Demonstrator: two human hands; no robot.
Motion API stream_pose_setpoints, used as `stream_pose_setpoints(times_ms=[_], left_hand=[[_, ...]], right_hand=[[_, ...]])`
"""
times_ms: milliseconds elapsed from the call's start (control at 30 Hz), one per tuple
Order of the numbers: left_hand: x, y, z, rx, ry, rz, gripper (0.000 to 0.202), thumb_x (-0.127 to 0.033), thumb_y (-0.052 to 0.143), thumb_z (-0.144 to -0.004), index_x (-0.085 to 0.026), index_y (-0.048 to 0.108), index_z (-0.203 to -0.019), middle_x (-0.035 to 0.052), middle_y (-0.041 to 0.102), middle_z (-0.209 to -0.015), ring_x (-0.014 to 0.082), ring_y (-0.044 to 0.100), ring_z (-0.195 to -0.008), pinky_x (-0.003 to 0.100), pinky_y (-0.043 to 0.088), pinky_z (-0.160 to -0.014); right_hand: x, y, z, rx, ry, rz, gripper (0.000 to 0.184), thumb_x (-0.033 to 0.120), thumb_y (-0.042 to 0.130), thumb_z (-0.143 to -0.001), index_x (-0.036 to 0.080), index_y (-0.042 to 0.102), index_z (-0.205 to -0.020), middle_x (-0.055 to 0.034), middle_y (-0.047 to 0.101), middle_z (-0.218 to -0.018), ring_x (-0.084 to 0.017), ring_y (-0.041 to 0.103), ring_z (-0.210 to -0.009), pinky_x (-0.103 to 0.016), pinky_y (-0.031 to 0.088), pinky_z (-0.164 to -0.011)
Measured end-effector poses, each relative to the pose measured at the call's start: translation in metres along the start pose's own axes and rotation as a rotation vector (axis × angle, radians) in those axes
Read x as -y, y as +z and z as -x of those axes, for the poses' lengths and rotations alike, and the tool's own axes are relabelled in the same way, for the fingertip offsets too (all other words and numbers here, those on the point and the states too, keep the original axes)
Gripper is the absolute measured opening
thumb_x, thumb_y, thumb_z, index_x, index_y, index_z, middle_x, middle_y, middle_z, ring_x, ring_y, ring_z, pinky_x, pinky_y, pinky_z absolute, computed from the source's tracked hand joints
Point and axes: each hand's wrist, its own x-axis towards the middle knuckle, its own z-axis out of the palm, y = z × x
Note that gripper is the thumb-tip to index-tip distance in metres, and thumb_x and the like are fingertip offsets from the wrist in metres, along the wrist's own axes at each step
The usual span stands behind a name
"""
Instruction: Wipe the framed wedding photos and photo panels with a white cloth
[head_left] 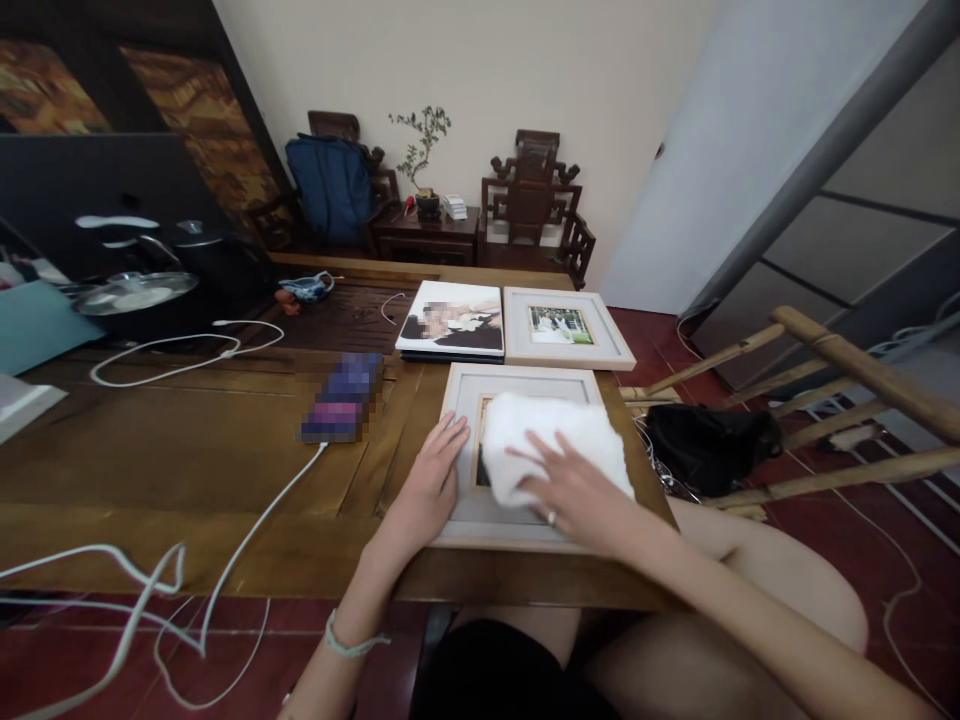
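A light wooden picture frame [517, 535] lies flat near the table's front edge, with a pale mat around a small inner picture. My left hand [431, 485] rests on the frame's left border, fingers stretched out. Bunched over the middle and right of the frame is a white cloth [559, 425]. My right hand [574, 490] presses on this cloth with its fingers spread and a ring on one of them. Most of the inner picture is hidden under the cloth.
Behind lie another framed photo [619, 345] and a white-covered photo album [450, 345]. A phone [341, 400] on a white cable [262, 535] is to the left. A pot with a glass lid [135, 293] stands farther back. A bamboo rack [862, 370] is at right.
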Motion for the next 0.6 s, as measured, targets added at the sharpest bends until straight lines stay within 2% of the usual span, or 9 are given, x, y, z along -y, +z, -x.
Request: stream_pose_setpoints(times_ms=[133,200,267,333,433,533,600], left_hand=[[-0.001,0.0,-0.001,0.001,0.044,-0.007,0.05,-0.006,0.031,-0.091,-0.022,0.04,-0.137,0.0124,0.044,-0.142,0.0239,0.024,-0.141,0.056,0.028,-0.111],[-0.002,-0.001,-0.001,0.001,0.057,-0.015,0.05,-0.005,0.031,-0.091,-0.022,0.039,-0.137,0.013,0.044,-0.142,0.0237,0.024,-0.141,0.056,0.029,-0.111],[-0.002,-0.002,-0.002,0.0,0.065,-0.024,0.051,-0.005,0.03,-0.091,-0.022,0.038,-0.138,0.0132,0.044,-0.142,0.0236,0.024,-0.141,0.056,0.029,-0.11],[-0.002,-0.002,-0.001,0.001,0.064,-0.027,0.051,-0.005,0.031,-0.091,-0.023,0.038,-0.138,0.013,0.044,-0.141,0.0238,0.024,-0.141,0.056,0.029,-0.11],[-0.001,0.0,0.0,-0.002,0.034,-0.02,0.05,-0.006,0.031,-0.091,-0.023,0.038,-0.138,0.0122,0.044,-0.142,0.0241,0.025,-0.14,0.057,0.028,-0.111],[0.0,0.002,0.0,-0.014,-0.02,-0.005,0.048,-0.009,0.031,-0.092,-0.023,0.04,-0.137,0.0117,0.045,-0.141,0.0237,0.027,-0.14,0.055,0.028,-0.111],[-0.002,0.003,-0.001,-0.019,-0.055,0.008,0.045,-0.013,0.031,-0.094,-0.022,0.042,-0.136,0.0113,0.046,-0.141,0.0231,0.028,-0.139,0.053,0.027,-0.112]], right_hand=[[-0.062,-0.005,-0.039,-0.093,0.042,0.187,0.029,0.011,0.048,-0.087,0.017,0.06,-0.113,-0.0095,0.036,-0.148,-0.034,0.02,-0.139,-0.065,0.017,-0.108],[-0.08,-0.008,-0.055,-0.14,0.069,0.238,0.03,0.012,0.047,-0.088,0.017,0.058,-0.116,-0.0091,0.034,-0.149,-0.035,0.017,-0.139,-0.066,0.016,-0.107],[-0.085,-0.007,-0.066,-0.172,0.109,0.259,0.03,0.014,0.047,-0.089,0.017,0.058,-0.117,-0.0084,0.034,-0.149,-0.036,0.015,-0.14,-0.067,0.016,-0.106],[-0.078,-0.002,-0.069,-0.166,0.125,0.248,0.028,0.016,0.047,-0.09,0.018,0.059,-0.115,-0.0082,0.035,-0.148,-0.038,0.013,-0.14,-0.068,0.016,-0.105],[-0.049,0.005,-0.055,-0.104,0.097,0.17,0.026,0.016,0.048,-0.09,0.018,0.061,-0.112,-0.0088,0.036,-0.148,-0.038,0.014,-0.139,-0.07,0.017,-0.104],[-0.009,-0.004,-0.026,0.008,0.058,0.003,0.031,0.012,0.048,-0.087,0.02,0.06,-0.114,-0.0085,0.04,-0.146,-0.037,0.018,-0.139,-0.068,0.022,-0.103],[0.017,-0.017,-0.007,0.119,-0.006,-0.137,0.035,0.011,0.047,-0.087,0.023,0.058,-0.118,-0.0063,0.042,-0.145,-0.034,0.024,-0.138,-0.063,0.028,-0.105]])
